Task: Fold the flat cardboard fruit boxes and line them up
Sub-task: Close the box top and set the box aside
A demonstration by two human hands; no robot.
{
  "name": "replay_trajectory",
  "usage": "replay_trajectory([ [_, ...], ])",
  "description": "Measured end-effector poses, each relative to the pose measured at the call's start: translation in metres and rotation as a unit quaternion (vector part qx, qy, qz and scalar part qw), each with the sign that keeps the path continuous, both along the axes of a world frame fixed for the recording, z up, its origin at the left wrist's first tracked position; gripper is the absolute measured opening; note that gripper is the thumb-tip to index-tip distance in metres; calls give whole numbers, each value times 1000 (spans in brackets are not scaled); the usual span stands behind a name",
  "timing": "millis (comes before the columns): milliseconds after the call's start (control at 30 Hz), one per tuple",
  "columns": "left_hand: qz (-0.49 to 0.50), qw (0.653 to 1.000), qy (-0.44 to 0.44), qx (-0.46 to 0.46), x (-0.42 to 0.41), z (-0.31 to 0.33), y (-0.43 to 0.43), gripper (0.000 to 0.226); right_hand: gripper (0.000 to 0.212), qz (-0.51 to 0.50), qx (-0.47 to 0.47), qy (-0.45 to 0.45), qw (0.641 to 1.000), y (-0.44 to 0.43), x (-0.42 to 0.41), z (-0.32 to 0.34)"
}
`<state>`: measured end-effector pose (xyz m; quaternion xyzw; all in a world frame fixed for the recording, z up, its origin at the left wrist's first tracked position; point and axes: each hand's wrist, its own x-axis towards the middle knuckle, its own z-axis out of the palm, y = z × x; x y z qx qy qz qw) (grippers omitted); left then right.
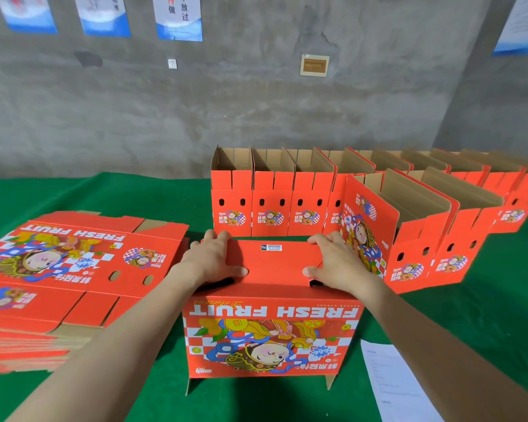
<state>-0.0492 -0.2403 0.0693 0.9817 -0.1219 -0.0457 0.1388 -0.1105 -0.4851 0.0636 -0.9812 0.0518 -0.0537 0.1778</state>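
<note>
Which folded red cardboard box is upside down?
The red cardboard fruit box nearest the camera, under left hand and right hand: its closed base faces up; the lined-up boxes show open tops.

The light is bright and even, and seems to come from above. Shadows are soft and faint. The green cloth (pixel 439 315) looks a bit darker under the near box (pixel 272 339). The middle is sharp. The far posters (pixel 177 16) look blurry. Straight lines bend near the left and right edges.
</note>
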Motion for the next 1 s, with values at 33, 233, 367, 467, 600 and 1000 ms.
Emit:
replay_trajectory([
  [33,0,1000,4,-8,1,0,1,88,65,2,2,0,1000,-1,0,0],
  [233,-4,991,36,-129,3,4,11,84,60,2,115,-15,993,-9,-1,2],
  [367,10,937,120,-327,1,-2,31,60,57,-14,240,-20,970,-18,-3,4],
  [467,22,912,126,-389,-4,-11,34,58,55,9,207,-7,978,-15,-4,4],
  [600,31,906,122,-405,-5,-12,35,52,45,13,227,-19,974,-13,-3,2],
  [1000,66,987,41,-139,3,-7,31,81,80,-181,411,129,884,-22,-10,-4],
])
